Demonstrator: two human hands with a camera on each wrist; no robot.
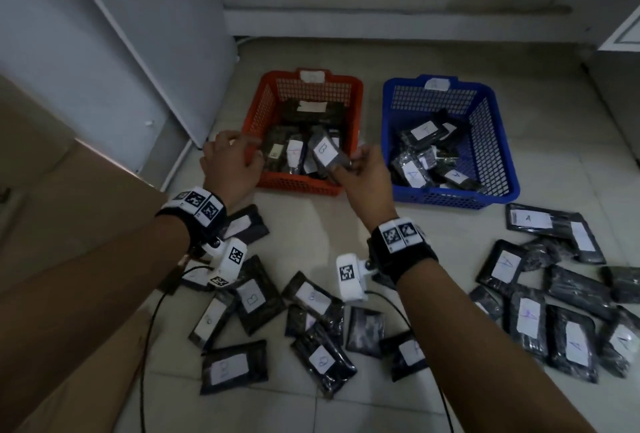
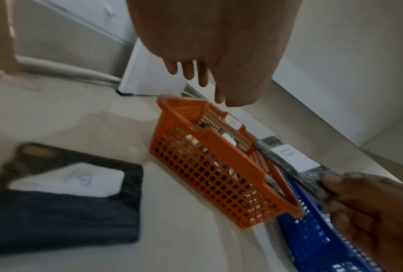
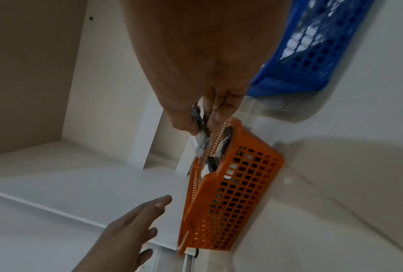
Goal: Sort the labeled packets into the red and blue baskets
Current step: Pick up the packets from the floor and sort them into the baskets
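My right hand [image 1: 360, 169] pinches a dark packet with a white "B" label [image 1: 327, 154] by its near end and holds it over the front right corner of the red basket [image 1: 304, 187]. The wrist views show the same packet [image 2: 291, 158] [image 3: 201, 141] between thumb and fingers above the basket rim [image 3: 233, 176]. My left hand [image 1: 230, 159] hovers at the basket's front left corner, fingers spread and relaxed, holding nothing. The red basket holds several B packets. The blue basket [image 1: 457, 197] to its right holds several A packets.
Loose B packets [image 1: 252, 297] lie on the tiled floor below my wrists, and a pile of A packets [image 1: 530, 315] lies at the right. A white cabinet [image 1: 121, 52] stands at the left, a cardboard box [image 1: 52, 225] near my left arm. Cables trail from both wrist cameras.
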